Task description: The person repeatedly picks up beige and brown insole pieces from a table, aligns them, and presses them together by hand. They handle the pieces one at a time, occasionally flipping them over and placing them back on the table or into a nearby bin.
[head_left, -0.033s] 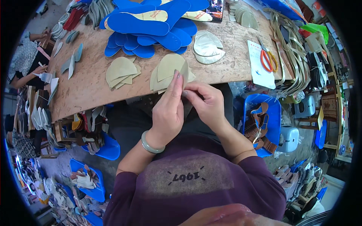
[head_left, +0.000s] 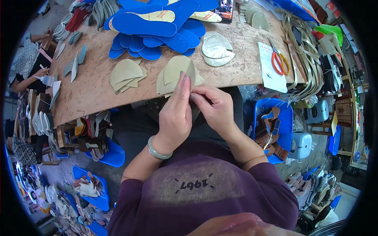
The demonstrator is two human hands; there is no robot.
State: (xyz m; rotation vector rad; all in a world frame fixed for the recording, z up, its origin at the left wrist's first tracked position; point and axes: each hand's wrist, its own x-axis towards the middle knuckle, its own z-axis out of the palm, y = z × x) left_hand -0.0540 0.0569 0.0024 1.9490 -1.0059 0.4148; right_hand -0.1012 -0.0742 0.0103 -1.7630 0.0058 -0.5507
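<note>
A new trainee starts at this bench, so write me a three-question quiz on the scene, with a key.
1. True or false: the scissors with orange and yellow handles lie to the right of the heaped blue insoles.
2. Pick one. The right hand pinches: A) a blue insole; B) a thin beige piece; C) a strap.
3. Fill in: the pale bangle is on the ____ wrist.

Key: 1. True. 2. B. 3. Left.

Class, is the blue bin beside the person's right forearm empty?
Not empty: brown strap-like pieces lie inside the blue bin; how deep they go, I cannot tell.
</note>
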